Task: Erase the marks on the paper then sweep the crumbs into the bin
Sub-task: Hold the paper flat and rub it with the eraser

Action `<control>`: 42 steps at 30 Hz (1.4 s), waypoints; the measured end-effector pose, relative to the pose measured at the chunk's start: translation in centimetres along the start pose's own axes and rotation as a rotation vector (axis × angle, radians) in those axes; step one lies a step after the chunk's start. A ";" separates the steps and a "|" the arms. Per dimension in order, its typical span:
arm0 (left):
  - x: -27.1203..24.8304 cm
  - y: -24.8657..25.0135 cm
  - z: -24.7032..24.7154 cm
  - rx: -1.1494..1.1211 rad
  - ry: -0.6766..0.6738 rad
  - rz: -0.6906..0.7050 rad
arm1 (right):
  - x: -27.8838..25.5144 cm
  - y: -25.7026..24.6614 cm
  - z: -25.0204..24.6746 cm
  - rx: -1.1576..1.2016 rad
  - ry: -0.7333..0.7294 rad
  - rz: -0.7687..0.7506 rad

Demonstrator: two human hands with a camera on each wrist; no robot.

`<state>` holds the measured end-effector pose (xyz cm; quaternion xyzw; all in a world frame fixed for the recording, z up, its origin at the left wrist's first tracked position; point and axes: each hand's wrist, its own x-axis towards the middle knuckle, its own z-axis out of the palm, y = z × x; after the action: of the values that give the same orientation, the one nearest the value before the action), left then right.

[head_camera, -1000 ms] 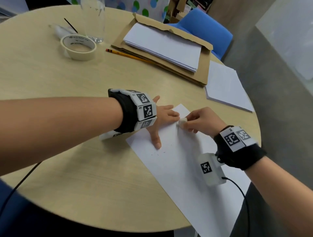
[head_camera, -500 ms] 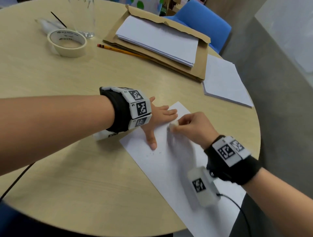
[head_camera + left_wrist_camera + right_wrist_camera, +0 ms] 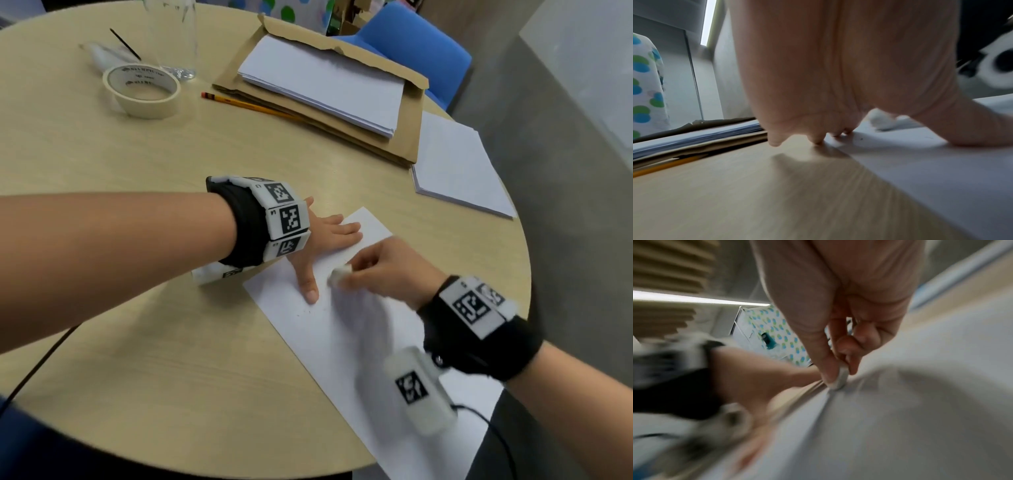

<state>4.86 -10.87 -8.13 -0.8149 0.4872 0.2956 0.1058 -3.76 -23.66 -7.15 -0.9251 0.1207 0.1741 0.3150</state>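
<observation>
— Where's the paper (image 3: 342, 342)?
— At the table's (image 3: 137, 342) near-right edge, left hand (image 3: 322, 240) flat on its far corner.
— The right hand (image 3: 387, 267)?
— Pinching the eraser (image 3: 339, 274) against the sheet.

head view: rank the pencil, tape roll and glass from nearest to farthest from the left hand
From the left hand, pressed flat on the paper:
1. pencil, beyond it, beside the cardboard folder.
2. tape roll, farther and off to the left.
3. glass, behind the tape at the table's far edge.
</observation>
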 end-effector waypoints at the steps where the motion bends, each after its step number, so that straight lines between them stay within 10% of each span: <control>1: 0.0 0.0 0.0 -0.005 0.001 0.001 | 0.7 0.2 -0.9 0.002 0.068 0.001; 5: 0.0 -0.1 0.0 -0.006 -0.010 0.001 | 0.5 1.0 -1.3 -0.091 0.159 -0.100; 10: 0.2 0.2 -0.1 0.021 -0.027 0.006 | -1.8 0.9 -1.2 -0.242 -0.139 -0.159; 17: 0.1 0.3 -0.2 0.012 -0.024 -0.004 | -0.1 0.9 -0.9 -0.217 0.147 -0.179; 22: 0.2 0.4 -0.2 0.053 -0.036 -0.008 | -1.7 1.0 -1.2 -0.268 -0.129 -0.171; 28: 0.1 0.4 -0.2 0.002 -0.028 -0.019 | 0.7 1.2 -1.6 -0.179 0.117 -0.162; 33: 0.2 0.4 -0.2 0.045 -0.043 -0.024 | -2.6 1.4 -0.6 -0.244 -0.178 -0.188; 38: -0.1 0.6 -0.4 0.002 -0.043 -0.027 | 1.3 1.3 -2.3 -0.151 0.129 -0.135; 42: 0.0 0.5 -0.3 0.026 -0.043 -0.028 | -1.6 1.6 -1.1 -0.237 0.021 -0.203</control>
<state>4.59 -11.27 -7.83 -0.8137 0.4771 0.3051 0.1309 -5.51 -25.35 -6.55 -0.9651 0.0086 0.1445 0.2184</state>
